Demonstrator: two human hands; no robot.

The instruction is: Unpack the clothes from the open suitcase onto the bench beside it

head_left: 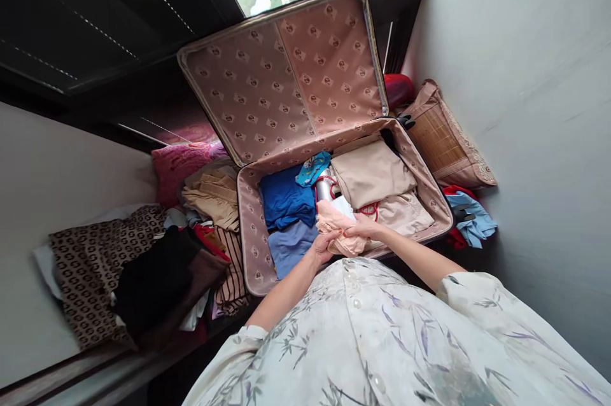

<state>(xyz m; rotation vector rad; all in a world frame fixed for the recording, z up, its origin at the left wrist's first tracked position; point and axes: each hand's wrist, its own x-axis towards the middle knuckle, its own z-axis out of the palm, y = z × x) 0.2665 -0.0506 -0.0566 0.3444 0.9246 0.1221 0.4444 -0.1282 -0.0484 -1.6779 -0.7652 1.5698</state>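
An open suitcase (248, 228) with a patterned pink lining lies in front of me, its lid (291, 75) propped up against the window. Both my hands hold a crumpled peach-pink garment (337, 228) over the suitcase's near edge. My left hand (322, 245) grips it from the left and my right hand (365, 226) from the right. Inside lie folded blue clothes (285, 202), a lighter blue piece (291, 245), folded beige clothes (372, 172) and a metal bottle (324, 188).
A pile of clothes (157, 266) in brown, black, tan and pink lies left of the suitcase. A woven-front bag (442, 139) leans on the right wall, with blue and red clothes (470, 218) below it. A window is behind the lid.
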